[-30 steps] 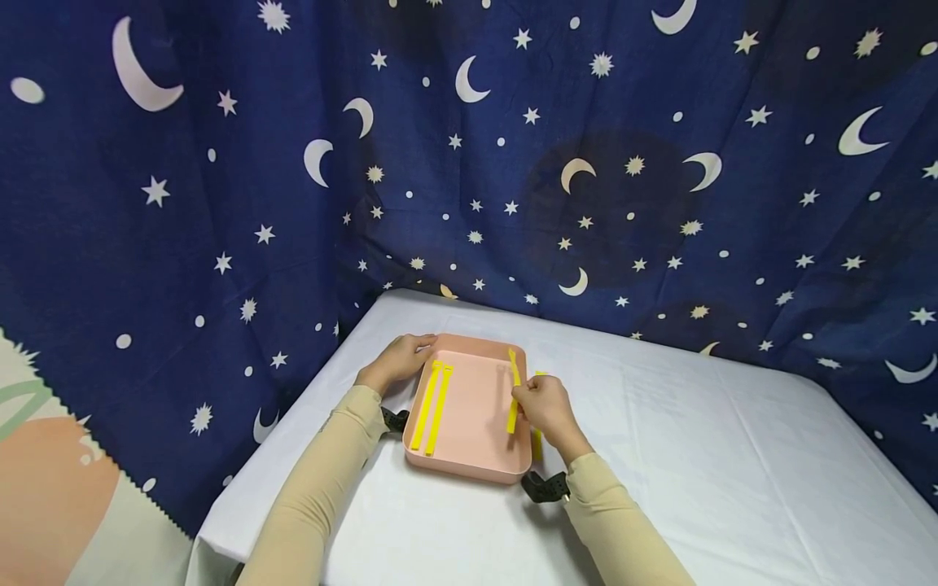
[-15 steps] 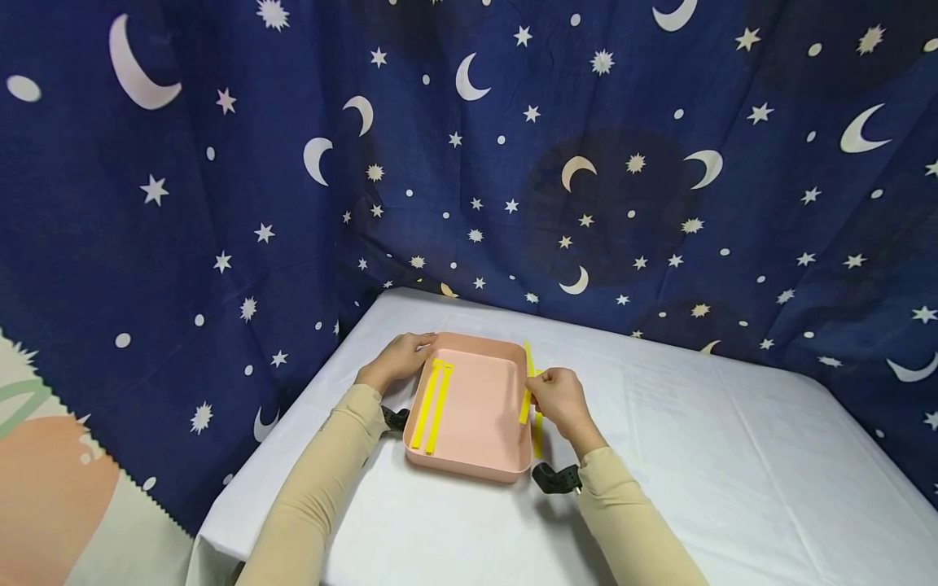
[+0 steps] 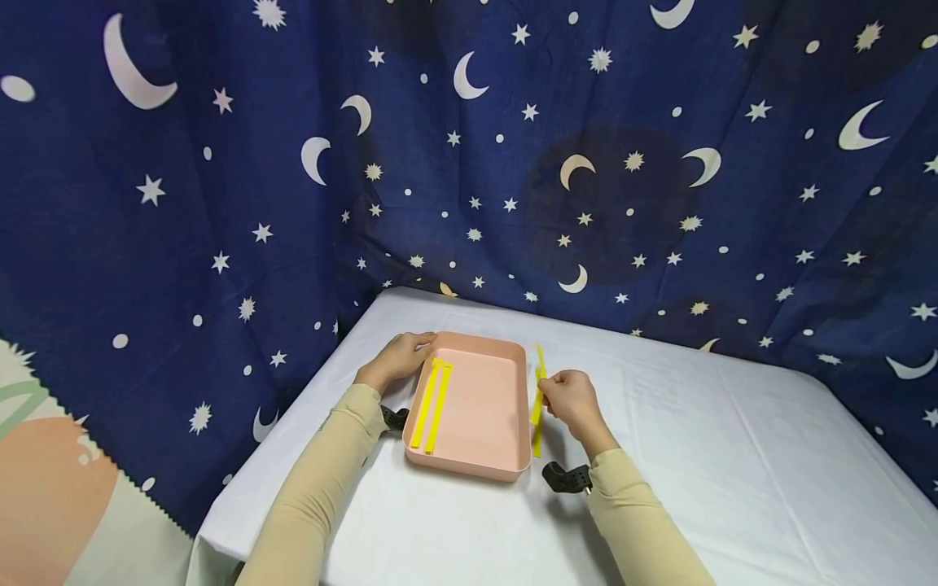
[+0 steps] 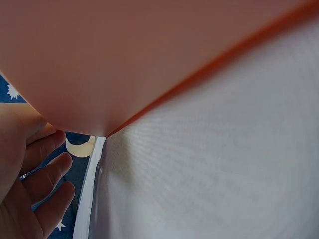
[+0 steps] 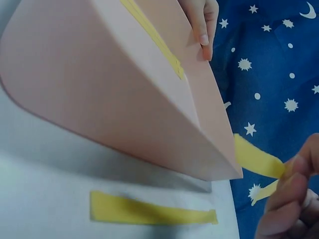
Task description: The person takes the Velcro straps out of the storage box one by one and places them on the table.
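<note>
Pink tray (image 3: pixel 476 407) lay on white table (image 3: pixel 696 456) | left hand (image 3: pixel 399 358) rested loosely open on tray's far-left rim | right hand (image 3: pixel 572 400) pinched yellow strip (image 3: pixel 540 382) just right of tray | two strips (image 3: pixel 432 403) inside tray

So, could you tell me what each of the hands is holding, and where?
Right hand pinches a yellow strip near its middle; left hand rests on the pink tray at its far-left corner.

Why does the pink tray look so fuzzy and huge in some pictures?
In the left wrist view the tray sits too close to the camera, so it blurs into a smooth pink patch. In the right wrist view its near wall is soft too. In the head view, farther away, it looks sharp and evenly lit.
</note>
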Action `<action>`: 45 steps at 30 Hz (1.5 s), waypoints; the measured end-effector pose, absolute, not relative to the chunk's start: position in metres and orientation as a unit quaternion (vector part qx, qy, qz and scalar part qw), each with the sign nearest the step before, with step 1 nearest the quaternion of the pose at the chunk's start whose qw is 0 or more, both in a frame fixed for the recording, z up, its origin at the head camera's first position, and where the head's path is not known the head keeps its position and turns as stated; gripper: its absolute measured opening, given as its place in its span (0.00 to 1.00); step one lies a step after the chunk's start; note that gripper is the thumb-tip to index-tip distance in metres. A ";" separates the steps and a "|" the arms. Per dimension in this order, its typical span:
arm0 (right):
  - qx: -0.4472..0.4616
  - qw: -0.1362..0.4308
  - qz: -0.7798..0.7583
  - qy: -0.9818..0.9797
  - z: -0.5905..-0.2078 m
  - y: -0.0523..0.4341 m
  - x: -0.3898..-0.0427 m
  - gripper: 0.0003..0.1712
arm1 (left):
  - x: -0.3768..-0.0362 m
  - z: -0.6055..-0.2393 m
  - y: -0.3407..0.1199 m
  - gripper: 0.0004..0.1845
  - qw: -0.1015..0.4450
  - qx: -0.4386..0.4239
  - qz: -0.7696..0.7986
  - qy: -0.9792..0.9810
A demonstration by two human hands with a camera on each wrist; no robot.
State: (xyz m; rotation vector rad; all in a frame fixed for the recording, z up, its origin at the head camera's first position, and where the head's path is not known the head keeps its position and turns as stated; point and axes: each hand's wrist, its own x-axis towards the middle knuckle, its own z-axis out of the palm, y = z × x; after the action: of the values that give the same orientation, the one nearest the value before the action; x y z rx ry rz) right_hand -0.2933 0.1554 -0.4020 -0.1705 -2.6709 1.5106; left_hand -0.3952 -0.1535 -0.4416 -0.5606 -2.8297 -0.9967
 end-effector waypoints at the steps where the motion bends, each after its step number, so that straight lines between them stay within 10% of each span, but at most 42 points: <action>1: -0.057 0.034 0.492 -0.868 -0.402 0.156 -0.293 0.09 | -0.395 -0.442 -0.154 0.23 0.046 -0.185 -0.324 -0.927; 45: -0.095 -0.045 0.374 -0.922 -0.441 0.181 -0.293 0.16 | -0.397 -0.440 -0.156 0.24 0.039 -0.188 -0.334 -0.923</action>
State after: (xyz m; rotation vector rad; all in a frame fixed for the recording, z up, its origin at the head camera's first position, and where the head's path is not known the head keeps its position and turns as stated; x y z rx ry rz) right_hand -0.2927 0.1811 -0.4411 -0.3080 -2.9816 1.2088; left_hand -0.3974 -0.1564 -0.4404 -0.5757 -2.8297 -1.0233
